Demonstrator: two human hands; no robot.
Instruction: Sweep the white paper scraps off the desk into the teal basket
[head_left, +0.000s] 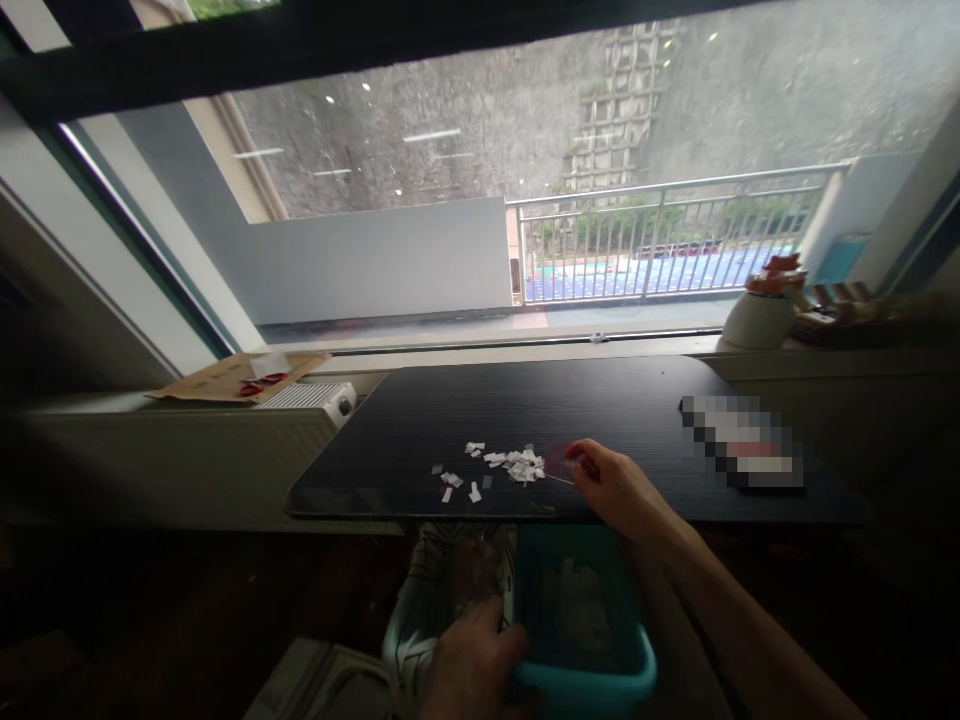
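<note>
On the dark tabletop [420, 420], my right hand [611, 487] pinches a thin, see-through pinkish piece [557, 463] close to the surface. Its left edge reaches a loose pile of small white paper scraps [525, 464]. A few more scraps and clear bits lie spread to the left of the pile. Below the table's front edge, my left hand [476, 655] is closed around the left rim of a teal plastic bin [637, 660]. Pale pieces show dimly inside that bin. Part of my left hand's grip is hidden in shadow.
A blurred-out flat object [742, 445] lies at the table's right. Red-handled scissors [262, 383] rest on brown paper [202, 380] beyond the left end, by a radiator [300, 400]. On the right sill stands a white pot [757, 320]. White striped material [431, 570] is left of the bin.
</note>
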